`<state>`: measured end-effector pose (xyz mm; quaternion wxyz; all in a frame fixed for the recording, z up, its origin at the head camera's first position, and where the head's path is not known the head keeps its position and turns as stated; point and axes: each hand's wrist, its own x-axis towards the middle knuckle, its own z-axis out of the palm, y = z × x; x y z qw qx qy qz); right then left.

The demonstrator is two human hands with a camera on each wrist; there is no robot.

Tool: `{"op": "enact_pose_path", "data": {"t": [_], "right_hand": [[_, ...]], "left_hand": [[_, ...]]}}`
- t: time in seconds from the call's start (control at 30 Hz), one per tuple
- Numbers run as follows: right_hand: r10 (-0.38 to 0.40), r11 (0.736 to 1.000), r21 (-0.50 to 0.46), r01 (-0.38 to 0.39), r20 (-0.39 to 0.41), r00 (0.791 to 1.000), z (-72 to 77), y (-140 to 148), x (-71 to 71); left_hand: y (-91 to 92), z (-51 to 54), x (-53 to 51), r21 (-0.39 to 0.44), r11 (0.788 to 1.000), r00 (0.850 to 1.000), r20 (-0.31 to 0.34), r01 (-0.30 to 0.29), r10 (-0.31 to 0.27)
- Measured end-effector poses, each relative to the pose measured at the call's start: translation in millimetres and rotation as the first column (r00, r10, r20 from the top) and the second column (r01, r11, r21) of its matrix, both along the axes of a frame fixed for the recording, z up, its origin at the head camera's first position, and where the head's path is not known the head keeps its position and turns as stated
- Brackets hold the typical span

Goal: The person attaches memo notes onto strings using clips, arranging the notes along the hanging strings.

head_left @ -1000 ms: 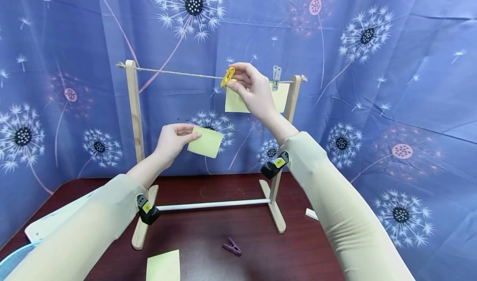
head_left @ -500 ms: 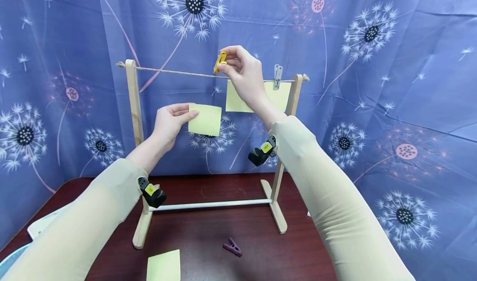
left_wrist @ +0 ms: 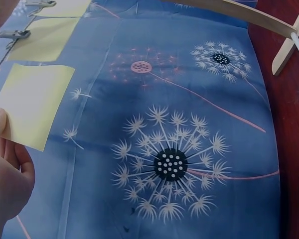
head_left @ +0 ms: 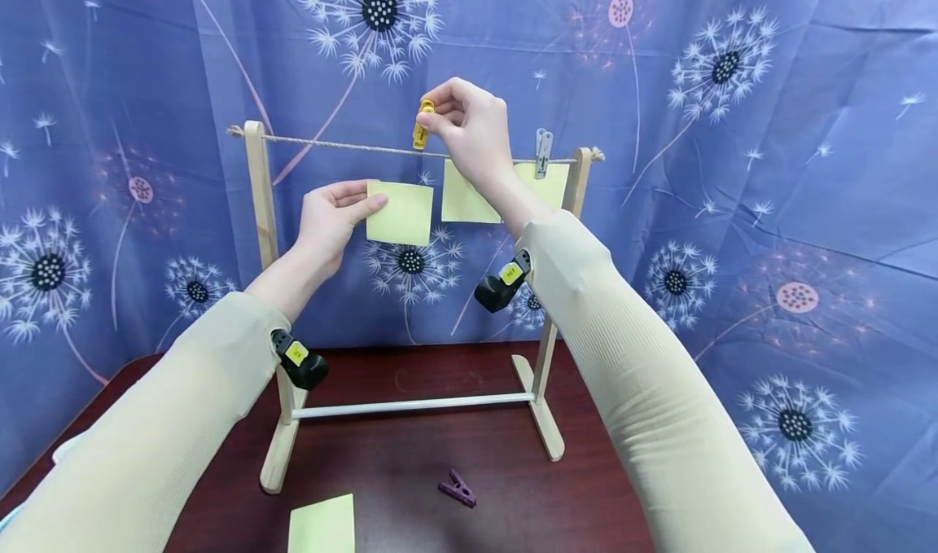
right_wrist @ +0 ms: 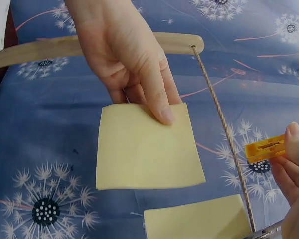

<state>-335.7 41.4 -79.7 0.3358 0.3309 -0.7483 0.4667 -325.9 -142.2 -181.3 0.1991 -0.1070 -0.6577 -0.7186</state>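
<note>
My left hand [head_left: 330, 221] pinches a pale yellow sticky note [head_left: 399, 213] by its left edge, thumb in front, just below the rope [head_left: 344, 143]. Above the rope, my right hand [head_left: 472, 129] pinches a yellow clothespin [head_left: 422, 125], which points down. In the right wrist view the clothespin [right_wrist: 266, 148] lies beside the rope, apart from the note [right_wrist: 148, 147]. Two more yellow notes [head_left: 458, 195] hang further right. A grey clothespin [head_left: 542, 154] clips the far one; a second grey clothespin [left_wrist: 15, 34] shows in the left wrist view and is hidden behind my right hand in the head view.
A wooden frame with a left post [head_left: 262, 195] and right post [head_left: 579, 182] carries the rope; a white bar [head_left: 410, 406] joins its feet. On the dark red table [head_left: 396, 463] lie a purple clothespin [head_left: 458, 489] and another yellow note [head_left: 322, 524]. A patterned blue curtain [head_left: 352, 203] hangs behind.
My left hand has raised its note from well below the rope to just under it. My right hand has lifted the yellow clothespin up and left, turning it to point downward.
</note>
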Motion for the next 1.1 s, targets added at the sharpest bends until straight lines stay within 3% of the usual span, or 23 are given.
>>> {"op": "enact_pose_path", "data": {"t": [0.33,0.8,1.1], "right_hand": [[0.023,0.999,-0.036,-0.018,0.158,0.987,7.2,-5.6,0.4],[-0.035,0.998,0.054,0.025,0.210,0.977,5.7,-10.0,-3.5],[-0.112,0.988,0.126,0.084,0.241,0.964,3.2,-7.1,-8.6]], "left_hand": [[7.0,9.0,-0.1,-0.022,1.000,1.000,-0.006,-0.018,0.017],[10.2,13.1,-1.4,0.051,0.998,0.998,-0.051,-0.023,0.025],[12.2,12.9,-4.3,0.047,0.999,0.998,-0.057,-0.025,0.028]]}}
